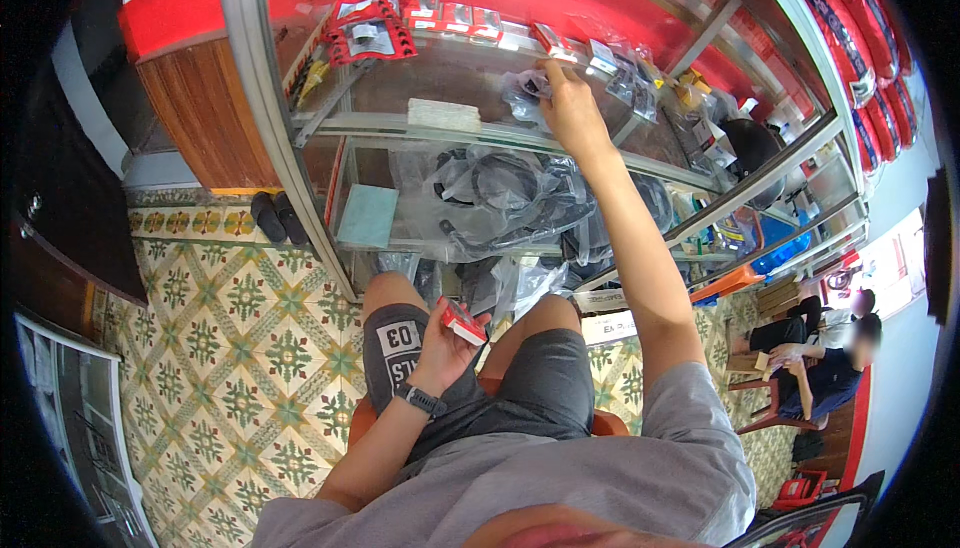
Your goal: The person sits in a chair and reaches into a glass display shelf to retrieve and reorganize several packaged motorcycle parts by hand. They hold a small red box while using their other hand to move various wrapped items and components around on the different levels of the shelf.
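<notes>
My left hand (447, 358) is closed around a small red-and-white box (463, 325), held over my lap. My right arm stretches up into the glass display shelf, where my right hand (575, 108) has its fingers curled on the upper level. Right beside those fingers lies a clear plastic bag (522, 96) with a dark part inside; whether they grip it is hard to see. Just beyond the fingertips stands a red-and-white box (552, 42). More small red-and-white boxes (456, 18) line the back of that level, left of my right hand.
A metal-framed glass cabinet (265, 118) surrounds the shelves. Bagged black parts (505, 188) fill the lower level, next to a pale green packet (367, 216). A red patterned packet (368, 28) sits at upper left. Two people (835, 353) sit far right. Dark slippers (275, 218) lie on the tiled floor.
</notes>
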A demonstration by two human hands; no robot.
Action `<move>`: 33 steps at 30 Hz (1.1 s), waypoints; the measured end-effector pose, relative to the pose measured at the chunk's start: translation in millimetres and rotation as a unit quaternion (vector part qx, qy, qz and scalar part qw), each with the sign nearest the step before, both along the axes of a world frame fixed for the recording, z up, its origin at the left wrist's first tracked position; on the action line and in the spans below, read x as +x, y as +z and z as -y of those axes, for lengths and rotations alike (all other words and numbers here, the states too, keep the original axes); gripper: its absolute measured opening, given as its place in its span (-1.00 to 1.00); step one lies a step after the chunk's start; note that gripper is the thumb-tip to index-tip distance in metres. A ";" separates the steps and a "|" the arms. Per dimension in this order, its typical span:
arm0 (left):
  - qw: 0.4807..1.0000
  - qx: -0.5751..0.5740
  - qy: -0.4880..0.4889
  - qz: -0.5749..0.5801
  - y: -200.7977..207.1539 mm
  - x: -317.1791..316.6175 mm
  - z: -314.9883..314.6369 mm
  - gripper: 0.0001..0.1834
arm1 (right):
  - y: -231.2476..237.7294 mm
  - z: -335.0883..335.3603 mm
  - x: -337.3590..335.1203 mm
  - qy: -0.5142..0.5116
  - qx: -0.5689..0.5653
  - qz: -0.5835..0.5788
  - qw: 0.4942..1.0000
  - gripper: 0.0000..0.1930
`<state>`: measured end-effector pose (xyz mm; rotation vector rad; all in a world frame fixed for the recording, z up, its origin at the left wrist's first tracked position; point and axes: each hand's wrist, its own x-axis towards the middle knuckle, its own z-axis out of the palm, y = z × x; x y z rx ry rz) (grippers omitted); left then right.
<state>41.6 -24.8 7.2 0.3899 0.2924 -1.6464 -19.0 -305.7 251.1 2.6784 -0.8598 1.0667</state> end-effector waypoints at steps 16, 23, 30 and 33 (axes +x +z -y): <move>0.989 -0.107 0.069 -0.080 13.6 4.4 -8.6 -0.44 | -58.3 -195.0 -13.3 0.247 0.183 -0.126 0.943 -0.71; 0.988 -0.085 0.034 -0.127 -5.5 14.5 -1.5 -0.44 | 57.6 -44.8 -7.4 0.024 -0.203 0.059 0.977 -0.70; 0.996 -0.062 -0.011 -0.062 -7.5 14.8 2.8 -0.52 | 38.2 74.5 51.3 -0.039 -0.095 0.009 0.995 -0.54; 0.996 -0.067 -0.019 -0.049 -8.7 16.9 1.8 -0.53 | 33.8 96.4 117.5 0.005 0.023 -0.056 0.998 -0.51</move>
